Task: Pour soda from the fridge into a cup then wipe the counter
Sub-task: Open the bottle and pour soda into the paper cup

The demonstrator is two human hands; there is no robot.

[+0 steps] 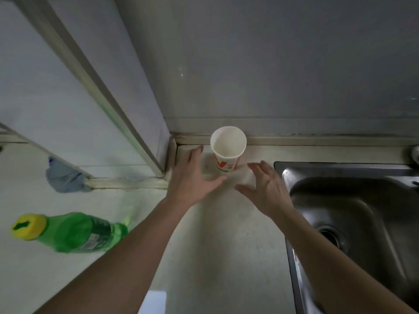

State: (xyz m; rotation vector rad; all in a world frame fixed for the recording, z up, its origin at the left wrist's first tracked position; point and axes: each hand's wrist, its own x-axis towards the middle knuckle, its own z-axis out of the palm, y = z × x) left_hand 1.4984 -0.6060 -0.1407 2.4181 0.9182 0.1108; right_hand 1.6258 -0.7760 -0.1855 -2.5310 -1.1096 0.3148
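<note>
White paper cup [228,148] bears a red mark; its small writing is unreadable.

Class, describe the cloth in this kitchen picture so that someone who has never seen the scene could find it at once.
Start at the metal sink on the right and look across the pale counter, past the paper cup and both hands, to the far left. There, above the green bottle, a crumpled cloth lies against the window frame. It is the only soft, blue thing there.
</note>
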